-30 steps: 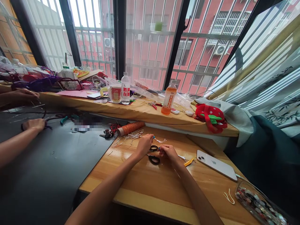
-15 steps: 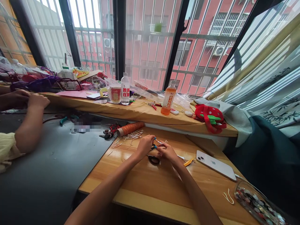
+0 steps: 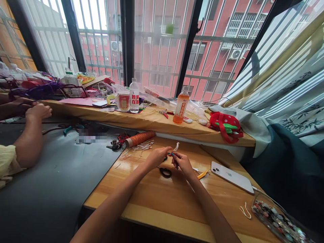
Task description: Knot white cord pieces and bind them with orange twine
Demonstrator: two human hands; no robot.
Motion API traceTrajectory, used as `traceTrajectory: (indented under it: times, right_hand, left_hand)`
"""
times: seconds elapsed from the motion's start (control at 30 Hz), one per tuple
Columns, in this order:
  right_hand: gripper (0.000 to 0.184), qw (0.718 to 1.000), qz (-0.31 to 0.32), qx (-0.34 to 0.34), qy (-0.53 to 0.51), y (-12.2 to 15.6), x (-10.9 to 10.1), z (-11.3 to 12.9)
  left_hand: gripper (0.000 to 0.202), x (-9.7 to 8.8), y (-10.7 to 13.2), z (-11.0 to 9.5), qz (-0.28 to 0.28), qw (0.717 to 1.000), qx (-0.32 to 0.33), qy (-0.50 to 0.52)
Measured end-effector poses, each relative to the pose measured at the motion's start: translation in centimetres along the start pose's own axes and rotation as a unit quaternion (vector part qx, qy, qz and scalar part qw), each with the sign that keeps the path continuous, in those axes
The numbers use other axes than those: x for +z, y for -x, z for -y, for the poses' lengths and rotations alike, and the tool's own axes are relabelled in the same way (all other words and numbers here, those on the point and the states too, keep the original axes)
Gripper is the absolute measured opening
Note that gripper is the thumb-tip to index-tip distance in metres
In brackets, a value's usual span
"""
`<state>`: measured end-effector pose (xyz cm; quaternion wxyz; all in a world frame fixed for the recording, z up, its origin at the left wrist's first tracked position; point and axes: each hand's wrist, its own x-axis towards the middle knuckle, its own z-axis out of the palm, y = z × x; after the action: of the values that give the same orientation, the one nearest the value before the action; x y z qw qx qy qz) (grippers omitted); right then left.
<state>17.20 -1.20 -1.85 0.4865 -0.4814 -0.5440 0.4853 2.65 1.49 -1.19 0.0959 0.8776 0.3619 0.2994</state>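
Note:
My left hand [image 3: 157, 156] and my right hand [image 3: 182, 162] meet just above the wooden table [image 3: 162, 199], fingers pinched together on a short piece of white cord [image 3: 175, 147] whose end sticks up between them. Black-handled scissors [image 3: 165, 172] lie on the table right under my hands. A spool of orange thread [image 3: 140, 138] and a small pile of white cord scraps [image 3: 138, 148] rest just beyond my left hand.
A white phone [image 3: 231, 176] and a yellow tool [image 3: 203, 174] lie right of my hands; a clear case of beads [image 3: 278, 221] sits near right. Bottles [image 3: 181, 108], a cup and a strawberry bag [image 3: 226, 126] line the ledge. Another person's arms [image 3: 27, 135] work at left.
My hands have lifted slightly and closed together on the white cord, whose end now points up. The other person's arm has drawn back towards the ledge at left.

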Motion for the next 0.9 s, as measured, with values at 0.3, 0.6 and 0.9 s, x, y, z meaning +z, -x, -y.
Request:
traceTrajectory:
  times: [0.3,0.6,0.9]
  right_hand:
    - [0.02,0.973,0.0,-0.02,0.228,0.2,-0.6,-0.2]
    - [0.019,0.967,0.033,0.021,0.253,0.4,-0.4,0.4]
    - [0.015,0.984,0.046,0.017,0.172,0.3,-0.3,-0.4]
  left_hand:
    - [0.012,-0.1,0.6,0.8,0.071,0.988,0.031,-0.132]
    - [0.016,0.8,0.6,0.4,0.039,0.994,0.003,-0.099]
    - [0.017,0.9,0.3,-0.4,0.007,0.993,-0.019,-0.113]
